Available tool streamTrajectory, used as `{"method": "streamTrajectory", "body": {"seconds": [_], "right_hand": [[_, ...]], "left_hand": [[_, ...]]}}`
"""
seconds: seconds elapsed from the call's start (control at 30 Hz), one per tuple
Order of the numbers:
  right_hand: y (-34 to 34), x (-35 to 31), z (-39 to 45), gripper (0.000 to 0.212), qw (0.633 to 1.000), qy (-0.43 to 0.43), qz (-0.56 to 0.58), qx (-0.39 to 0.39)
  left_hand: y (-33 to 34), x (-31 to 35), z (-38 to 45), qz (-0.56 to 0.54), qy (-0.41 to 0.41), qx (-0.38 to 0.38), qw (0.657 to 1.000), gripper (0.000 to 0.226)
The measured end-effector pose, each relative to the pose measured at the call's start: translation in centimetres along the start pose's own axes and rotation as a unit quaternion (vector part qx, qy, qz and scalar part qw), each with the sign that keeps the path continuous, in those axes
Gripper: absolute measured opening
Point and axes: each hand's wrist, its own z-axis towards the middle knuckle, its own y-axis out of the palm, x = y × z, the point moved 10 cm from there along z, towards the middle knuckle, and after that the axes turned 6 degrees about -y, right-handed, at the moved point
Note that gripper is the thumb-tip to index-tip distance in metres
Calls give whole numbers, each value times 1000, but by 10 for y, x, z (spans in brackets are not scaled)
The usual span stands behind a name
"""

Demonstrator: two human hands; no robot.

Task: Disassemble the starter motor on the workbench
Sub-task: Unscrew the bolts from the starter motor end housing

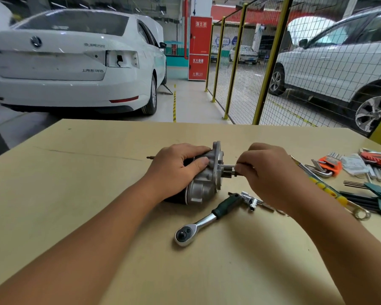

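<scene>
Starter motor [204,172] lying on its side mid-counter [75,194], toward the far edge. Left hand [176,166] wrapped over its body, fingers [201,161] grasping the silver housing. Right hand [266,172] pinching the shaft end [229,170] that sticks out of the flange. Just nearer: ratchet wrench [204,219] with green grip, a T-shaped socket piece [250,200] touching its handle tip. Toward the right edge: yellow-banded spanner [330,190], orange hex key set [327,167], red hex key set [375,160], green hex key set [378,199].
</scene>
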Motion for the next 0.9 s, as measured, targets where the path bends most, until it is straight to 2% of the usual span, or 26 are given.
{"method": "streamTrajectory", "body": {"seconds": [0.07,0.17,0.37,0.5,0.63,0.8,0.9], "right_hand": [[-4,-5,-2,20,998,0,-58,11],[-11,-10,-5,16,992,13,-120,35],[-2,-6,-2,11,999,24,-25,14],[7,-4,-1,18,999,15,37,-8],[7,-4,-1,21,999,17,26,-18],[-7,-14,-3,13,990,34,-133,6],[-6,-18,-4,12,996,23,-84,3]], "left_hand": [[-1,-1,1,-1,-1,1,1000,31],[0,-1,1,4,-2,0,1000,33],[0,4,-1,10,5,-4,1000,45],[-1,5,-1,18,5,-3,1000,45],[0,3,-1,19,0,-2,1000,43],[0,3,-1,34,3,-4,999,45],[0,3,-2,32,4,-2,999,45]]}}
